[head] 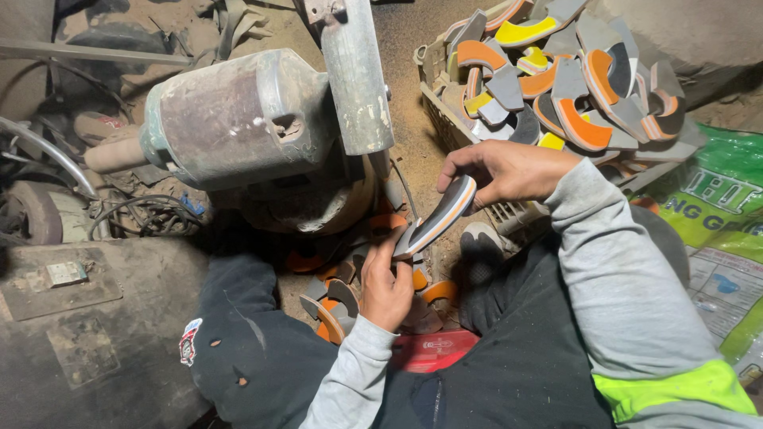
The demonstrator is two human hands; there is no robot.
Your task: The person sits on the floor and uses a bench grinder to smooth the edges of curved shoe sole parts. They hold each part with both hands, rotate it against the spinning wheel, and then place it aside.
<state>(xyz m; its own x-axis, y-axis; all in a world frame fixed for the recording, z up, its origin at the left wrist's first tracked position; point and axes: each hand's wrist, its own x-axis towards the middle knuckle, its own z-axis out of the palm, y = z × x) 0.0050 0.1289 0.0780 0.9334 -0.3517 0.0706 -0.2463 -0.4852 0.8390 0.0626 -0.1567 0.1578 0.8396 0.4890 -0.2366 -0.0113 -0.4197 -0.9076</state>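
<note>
Both hands hold one curved shoe-sole piece [439,216], grey with orange and white layers along its edge. My right hand [505,171] grips its upper end from above. My left hand [387,287] pinches its lower end from below. The piece is tilted, edge-up, just to the right of a dusty grinding machine [238,119] with a worn cylindrical motor housing and a vertical metal guard [358,75].
A plastic crate [445,111] at the upper right is heaped with grey, orange and yellow sole pieces [572,87]. More pieces [334,306] lie on the floor between my knees. A green printed sack [719,214] sits at the right. Cables and a wheel [36,210] lie left.
</note>
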